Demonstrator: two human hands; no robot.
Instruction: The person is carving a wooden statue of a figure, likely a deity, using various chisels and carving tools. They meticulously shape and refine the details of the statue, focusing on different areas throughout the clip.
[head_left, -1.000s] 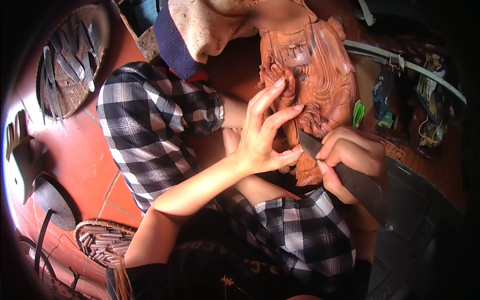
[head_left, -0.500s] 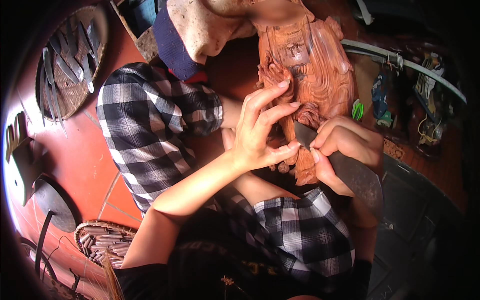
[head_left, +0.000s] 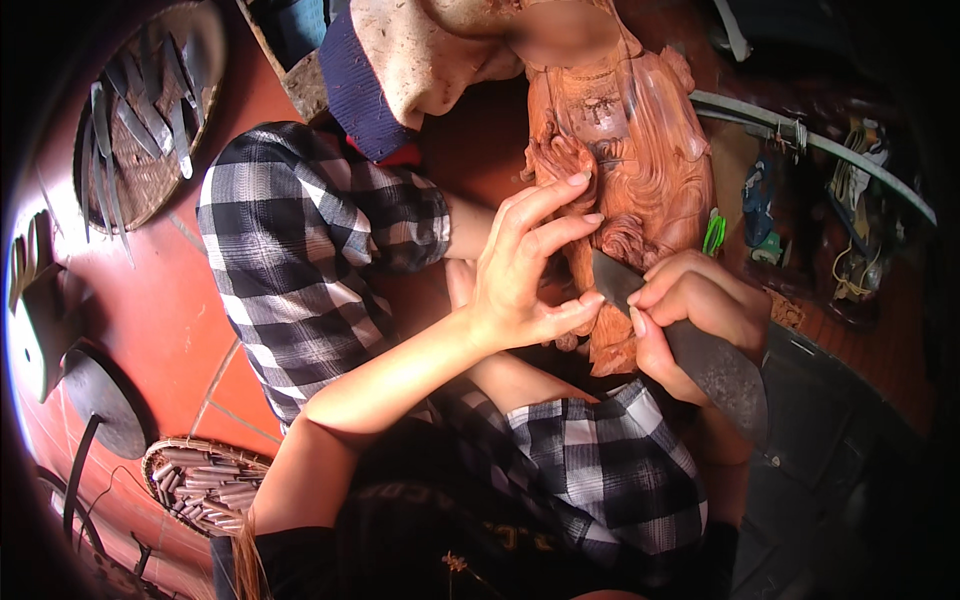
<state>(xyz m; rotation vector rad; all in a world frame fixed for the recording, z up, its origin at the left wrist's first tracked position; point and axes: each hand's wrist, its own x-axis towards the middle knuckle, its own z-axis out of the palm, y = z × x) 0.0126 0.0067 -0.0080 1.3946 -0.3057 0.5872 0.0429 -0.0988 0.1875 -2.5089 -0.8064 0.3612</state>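
A reddish-brown wood carving of a robed figure lies at the upper middle, with deep folds and curled details. Over its lower part my right hand pinches a dark grey, bent strip of sandpaper. The strip's pointed tip rests against the wood below a curled detail. My left hand reaches across from the left with fingers stretched and apart. Its fingertips touch the carving's left side, and the thumb lies close to the sandpaper's tip. My fingers partly hide the carving's lower edge.
A round woven tray with several metal blades lies on the red tile floor at upper left. Lower down is a basket of small brown cylinders. Another person's speckled garment is beyond the carving's left side. A curved pale rod spans the right.
The whole view has shifted slightly, so the carving sits a little lower and further right. Both hands keep nearly the same pose, with the sandpaper still at the same area of the wood.
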